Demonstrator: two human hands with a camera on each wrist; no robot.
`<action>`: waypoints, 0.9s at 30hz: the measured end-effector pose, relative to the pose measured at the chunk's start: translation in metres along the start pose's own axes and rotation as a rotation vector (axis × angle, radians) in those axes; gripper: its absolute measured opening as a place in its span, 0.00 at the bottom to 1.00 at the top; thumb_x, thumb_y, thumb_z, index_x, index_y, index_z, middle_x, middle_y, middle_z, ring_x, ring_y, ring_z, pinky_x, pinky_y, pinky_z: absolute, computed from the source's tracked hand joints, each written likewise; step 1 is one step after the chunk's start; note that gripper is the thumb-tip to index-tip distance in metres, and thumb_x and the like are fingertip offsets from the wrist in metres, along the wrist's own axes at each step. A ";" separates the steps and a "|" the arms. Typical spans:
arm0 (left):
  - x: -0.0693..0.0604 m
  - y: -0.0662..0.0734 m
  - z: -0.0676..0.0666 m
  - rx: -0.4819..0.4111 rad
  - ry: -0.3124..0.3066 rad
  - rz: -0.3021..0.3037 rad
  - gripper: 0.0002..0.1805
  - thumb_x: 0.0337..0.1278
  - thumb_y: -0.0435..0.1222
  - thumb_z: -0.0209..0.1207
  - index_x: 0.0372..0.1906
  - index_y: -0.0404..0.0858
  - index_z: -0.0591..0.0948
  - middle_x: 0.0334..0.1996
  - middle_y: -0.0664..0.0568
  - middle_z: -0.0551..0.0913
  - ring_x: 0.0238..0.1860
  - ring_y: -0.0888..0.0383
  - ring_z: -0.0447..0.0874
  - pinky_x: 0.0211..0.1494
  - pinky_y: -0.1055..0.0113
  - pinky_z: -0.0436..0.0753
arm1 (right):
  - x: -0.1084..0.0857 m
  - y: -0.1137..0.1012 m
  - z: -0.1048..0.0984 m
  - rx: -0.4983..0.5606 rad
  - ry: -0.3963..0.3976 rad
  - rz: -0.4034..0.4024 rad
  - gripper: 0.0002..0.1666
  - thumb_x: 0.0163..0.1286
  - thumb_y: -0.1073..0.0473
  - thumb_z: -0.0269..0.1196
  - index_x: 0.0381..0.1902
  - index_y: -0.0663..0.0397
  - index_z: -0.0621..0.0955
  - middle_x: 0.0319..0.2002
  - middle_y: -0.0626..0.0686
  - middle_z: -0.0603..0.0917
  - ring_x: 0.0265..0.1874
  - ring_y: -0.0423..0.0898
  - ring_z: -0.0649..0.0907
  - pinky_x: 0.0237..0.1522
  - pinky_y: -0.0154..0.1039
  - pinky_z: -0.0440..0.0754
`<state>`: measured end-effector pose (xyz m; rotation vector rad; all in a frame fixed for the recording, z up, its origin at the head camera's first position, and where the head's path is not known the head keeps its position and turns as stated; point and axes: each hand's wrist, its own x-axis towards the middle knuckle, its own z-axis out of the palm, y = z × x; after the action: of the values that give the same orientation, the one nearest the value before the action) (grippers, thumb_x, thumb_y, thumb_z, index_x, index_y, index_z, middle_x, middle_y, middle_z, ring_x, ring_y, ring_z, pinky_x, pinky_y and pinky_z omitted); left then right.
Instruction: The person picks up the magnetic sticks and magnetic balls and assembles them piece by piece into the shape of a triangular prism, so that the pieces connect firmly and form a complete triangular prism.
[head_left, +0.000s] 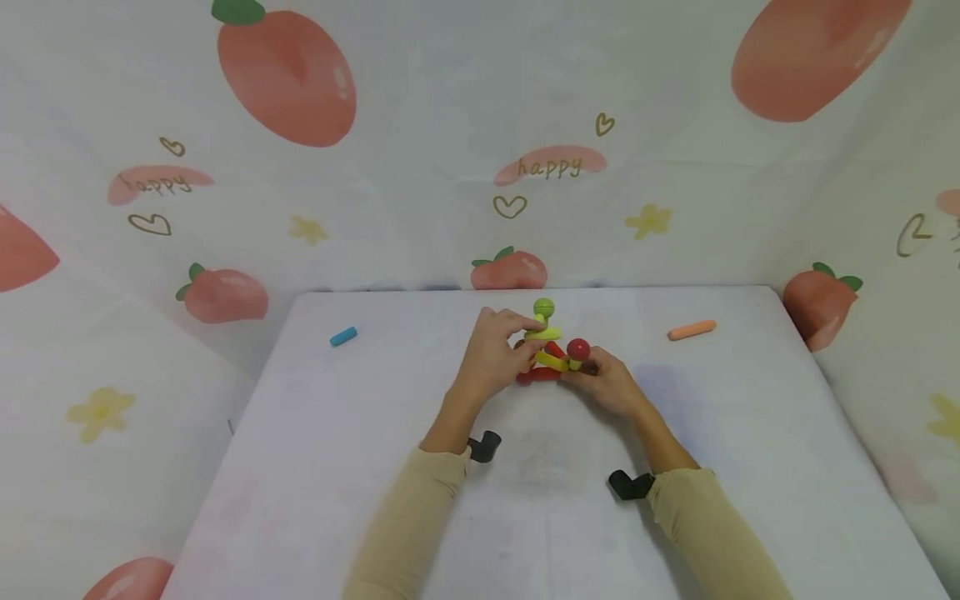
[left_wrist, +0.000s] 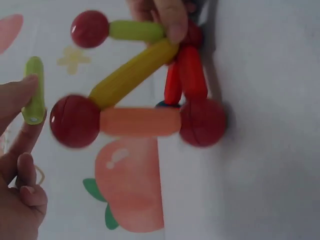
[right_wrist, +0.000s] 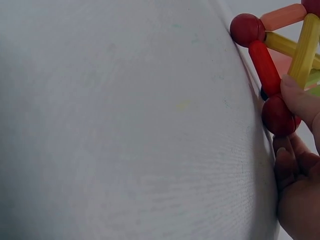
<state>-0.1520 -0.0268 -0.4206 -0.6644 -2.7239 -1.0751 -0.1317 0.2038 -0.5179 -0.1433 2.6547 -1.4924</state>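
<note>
Between thumb and finger, my left hand point(head_left: 491, 350) pinches a light green rod point(left_wrist: 35, 92), held apart from the red balls in the left wrist view. A frame of magnetic-looking rods and balls stands on the table, with an orange rod point(left_wrist: 140, 121), a yellow rod point(left_wrist: 131, 75), red rods point(right_wrist: 265, 67) and red balls point(left_wrist: 75, 121). My right hand point(head_left: 611, 383) grips this frame low at one corner, its thumb by a red ball point(right_wrist: 278, 116). At the far side a green ball point(head_left: 543, 308) tops the build. Fingers hide part of the joints.
A short blue rod point(head_left: 343, 337) lies on the white tabletop point(head_left: 375, 467) to the left, an orange rod point(head_left: 692, 330) to the right. A fruit-print cloth point(head_left: 420, 167) hangs behind and at the sides. Black wrist mounts point(head_left: 485, 447) sit by both cuffs.
</note>
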 end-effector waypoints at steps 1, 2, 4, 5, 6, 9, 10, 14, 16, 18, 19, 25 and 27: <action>0.000 0.002 0.004 0.035 -0.003 0.013 0.12 0.60 0.44 0.71 0.49 0.52 0.90 0.44 0.59 0.88 0.42 0.58 0.69 0.41 0.68 0.73 | 0.000 0.000 0.000 0.001 0.001 -0.006 0.17 0.64 0.55 0.73 0.50 0.52 0.84 0.45 0.56 0.83 0.43 0.50 0.78 0.50 0.43 0.75; 0.000 0.004 0.007 0.069 -0.005 0.027 0.12 0.59 0.44 0.71 0.48 0.52 0.90 0.43 0.59 0.88 0.42 0.58 0.68 0.39 0.69 0.72 | 0.000 0.000 0.001 0.004 0.000 -0.011 0.18 0.64 0.56 0.73 0.50 0.52 0.84 0.45 0.57 0.83 0.43 0.50 0.78 0.50 0.44 0.76; 0.000 0.005 0.011 0.135 -0.011 0.046 0.11 0.59 0.44 0.71 0.47 0.53 0.90 0.41 0.59 0.87 0.41 0.59 0.67 0.39 0.71 0.72 | 0.001 0.002 0.002 0.016 0.002 -0.022 0.18 0.64 0.56 0.73 0.51 0.53 0.85 0.46 0.57 0.84 0.44 0.50 0.79 0.52 0.45 0.77; 0.000 0.006 0.012 0.158 -0.014 0.052 0.11 0.59 0.44 0.71 0.47 0.53 0.90 0.41 0.59 0.87 0.41 0.59 0.67 0.39 0.71 0.73 | 0.001 0.002 0.003 0.020 0.004 -0.024 0.18 0.64 0.56 0.73 0.51 0.53 0.85 0.47 0.57 0.84 0.45 0.50 0.80 0.53 0.45 0.77; -0.001 0.006 0.013 0.176 -0.014 0.059 0.11 0.59 0.44 0.71 0.47 0.53 0.90 0.40 0.59 0.87 0.41 0.59 0.67 0.39 0.71 0.73 | 0.001 0.003 0.003 0.024 0.005 -0.024 0.18 0.64 0.56 0.74 0.51 0.53 0.85 0.47 0.57 0.84 0.46 0.50 0.81 0.53 0.46 0.78; -0.001 0.006 0.017 0.208 -0.009 0.072 0.11 0.58 0.43 0.71 0.46 0.53 0.91 0.40 0.59 0.87 0.41 0.58 0.67 0.40 0.70 0.73 | 0.002 0.006 0.005 0.026 0.012 -0.031 0.19 0.63 0.56 0.74 0.50 0.52 0.85 0.47 0.57 0.84 0.45 0.49 0.81 0.52 0.45 0.78; -0.001 0.006 0.018 0.213 -0.004 0.079 0.11 0.58 0.43 0.71 0.46 0.53 0.91 0.40 0.59 0.87 0.41 0.58 0.67 0.40 0.70 0.73 | 0.002 0.006 0.005 0.021 0.015 -0.035 0.18 0.63 0.56 0.74 0.51 0.52 0.85 0.46 0.57 0.84 0.45 0.49 0.81 0.52 0.45 0.78; -0.001 0.006 0.022 0.237 0.012 0.103 0.10 0.58 0.43 0.71 0.46 0.53 0.91 0.40 0.59 0.88 0.40 0.58 0.67 0.41 0.69 0.73 | 0.003 0.008 0.004 0.018 0.014 -0.060 0.18 0.64 0.56 0.74 0.51 0.51 0.85 0.45 0.56 0.84 0.42 0.47 0.79 0.49 0.42 0.77; -0.001 0.006 0.023 0.251 0.020 0.117 0.10 0.58 0.43 0.72 0.45 0.53 0.91 0.39 0.58 0.89 0.39 0.58 0.67 0.41 0.69 0.72 | 0.003 0.009 0.004 0.022 0.010 -0.066 0.18 0.64 0.56 0.73 0.51 0.51 0.85 0.45 0.56 0.84 0.41 0.46 0.79 0.48 0.41 0.77; -0.002 0.007 0.024 0.259 0.029 0.125 0.10 0.57 0.43 0.72 0.45 0.53 0.92 0.39 0.58 0.89 0.39 0.58 0.67 0.41 0.68 0.72 | 0.003 0.009 0.005 0.024 0.009 -0.069 0.18 0.64 0.56 0.73 0.51 0.50 0.85 0.45 0.56 0.84 0.40 0.46 0.79 0.47 0.41 0.77; -0.002 0.007 0.025 0.262 0.033 0.127 0.10 0.57 0.43 0.72 0.44 0.53 0.92 0.39 0.59 0.89 0.38 0.58 0.67 0.41 0.68 0.71 | 0.003 0.009 0.005 0.027 0.008 -0.070 0.17 0.64 0.56 0.73 0.51 0.50 0.85 0.45 0.56 0.84 0.40 0.46 0.79 0.46 0.41 0.76; -0.003 0.007 0.026 0.252 0.031 0.111 0.11 0.55 0.44 0.73 0.44 0.52 0.91 0.37 0.60 0.89 0.38 0.58 0.67 0.40 0.69 0.70 | 0.002 0.007 0.004 0.027 0.010 -0.058 0.18 0.64 0.56 0.73 0.51 0.50 0.84 0.46 0.56 0.85 0.43 0.48 0.81 0.50 0.43 0.78; -0.003 0.006 0.027 0.255 0.031 0.106 0.12 0.54 0.45 0.74 0.44 0.52 0.91 0.38 0.60 0.89 0.38 0.58 0.66 0.40 0.69 0.69 | 0.002 0.006 0.003 0.021 0.007 -0.044 0.19 0.65 0.55 0.73 0.52 0.50 0.84 0.47 0.56 0.85 0.46 0.49 0.83 0.52 0.46 0.79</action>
<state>-0.1459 -0.0054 -0.4371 -0.7323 -2.6998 -0.6936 -0.1334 0.2045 -0.5249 -0.1964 2.6579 -1.5356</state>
